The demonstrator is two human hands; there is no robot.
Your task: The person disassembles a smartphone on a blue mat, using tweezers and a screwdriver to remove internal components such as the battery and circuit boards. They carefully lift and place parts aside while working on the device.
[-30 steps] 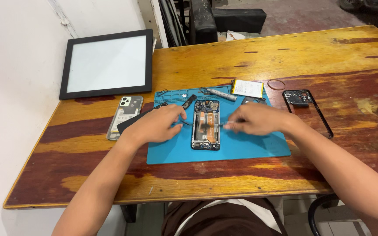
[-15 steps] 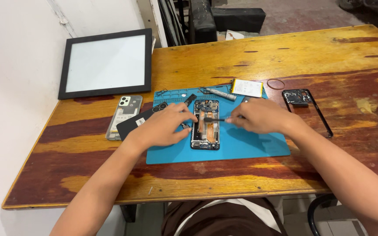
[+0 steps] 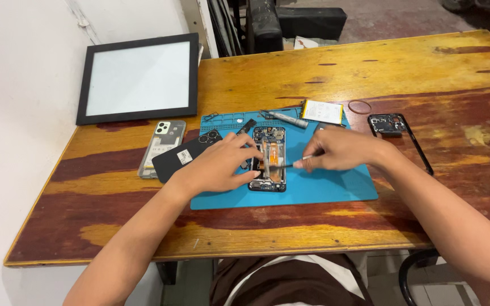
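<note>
Opened phone [image 3: 269, 158] lies on the blue mat [image 3: 324, 190] between both hands, left hand [image 3: 218, 164] steadying its edge, right hand [image 3: 338, 148] pinching what looks like thin tweezers [image 3: 284, 165] over it.

Wooden table [image 3: 426, 62], varnished, yellow/red-brown grain; white wall [image 3: 24, 68] seen at left; grey concrete floor [image 3: 392, 17] seen at far side.

Bright, even indoor light, sharp focus across the scene.
Soft glare sheens the varnished counter [image 3: 404, 62] and the framed panel [image 3: 138, 76]; faint shadows sit under both forearms, and mild wide-angle stretch shows at the edges.
</note>
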